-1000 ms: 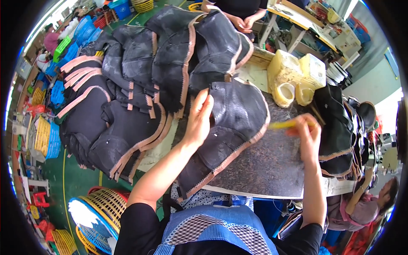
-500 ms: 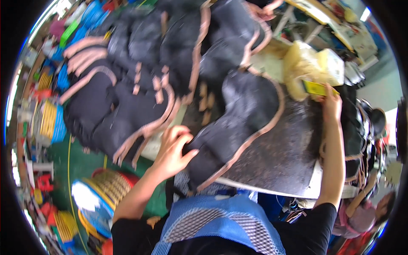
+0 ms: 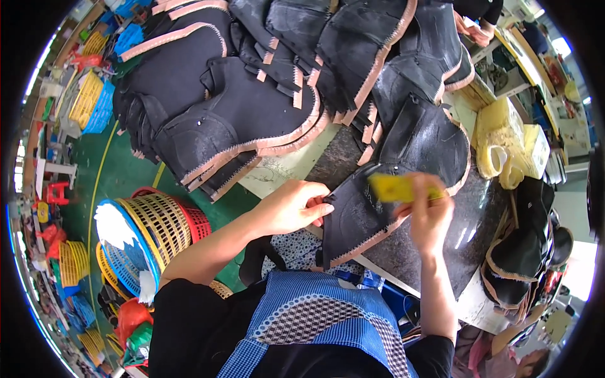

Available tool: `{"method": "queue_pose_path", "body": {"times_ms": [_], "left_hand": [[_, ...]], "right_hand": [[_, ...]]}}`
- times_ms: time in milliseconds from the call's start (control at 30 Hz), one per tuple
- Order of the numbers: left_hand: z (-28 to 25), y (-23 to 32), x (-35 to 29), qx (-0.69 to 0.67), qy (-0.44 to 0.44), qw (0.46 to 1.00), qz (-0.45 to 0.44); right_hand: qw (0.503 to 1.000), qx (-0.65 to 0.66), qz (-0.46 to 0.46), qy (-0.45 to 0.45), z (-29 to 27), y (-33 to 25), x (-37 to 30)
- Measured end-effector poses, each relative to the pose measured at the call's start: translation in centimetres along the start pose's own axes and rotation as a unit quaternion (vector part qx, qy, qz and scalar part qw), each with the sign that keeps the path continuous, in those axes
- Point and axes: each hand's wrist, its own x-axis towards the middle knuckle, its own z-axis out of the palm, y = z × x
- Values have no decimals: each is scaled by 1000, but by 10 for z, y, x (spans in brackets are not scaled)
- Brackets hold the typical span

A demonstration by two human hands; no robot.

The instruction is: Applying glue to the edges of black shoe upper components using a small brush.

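Observation:
Before me on the dark worktop (image 3: 466, 214) lies a black leather-like upper piece (image 3: 362, 208) with a pinkish zigzag-stitched edge. My left hand (image 3: 302, 205) pinches its near left edge between thumb and fingers. A flat yellow tool (image 3: 394, 188), smeared by motion, is gripped in my right hand (image 3: 432, 211) over the middle of that piece; whether it touches the surface I cannot tell. Its exact kind does not show. Several like black pieces (image 3: 258, 113) with the same pinkish edging are heaped to the left and at the back.
A yellowed plastic container (image 3: 498, 132) stands at the back right. More black pieces (image 3: 517, 246) hang at the right. Another person's hands (image 3: 476, 31) show at the far right; one more person (image 3: 498, 353) is at lower right. Baskets (image 3: 157, 223) stand left on the green floor.
My right hand has brought the yellow tool leftward from near the plastic container to above the black piece. My left hand now pinches the piece's edge; before, its fingers were more spread there.

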Motion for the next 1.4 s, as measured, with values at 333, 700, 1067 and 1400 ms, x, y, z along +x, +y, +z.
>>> {"method": "queue_pose_path", "body": {"times_ms": [333,700,1067,1400], "left_hand": [[4,-19,-5,-84,33,996,-9],[6,-21,-10,-65,47,996,24],[3,-15,-10,-37,10,999,1],[2,-18,-14,-145,-26,989,-8]], "right_hand": [[940,-233,2,-248,5,-57,29],[946,-240,104,-192,-41,-38,20],[971,-100,-17,-214,-37,-9,-27],[991,86,35,-92,19,5,-26]]}}
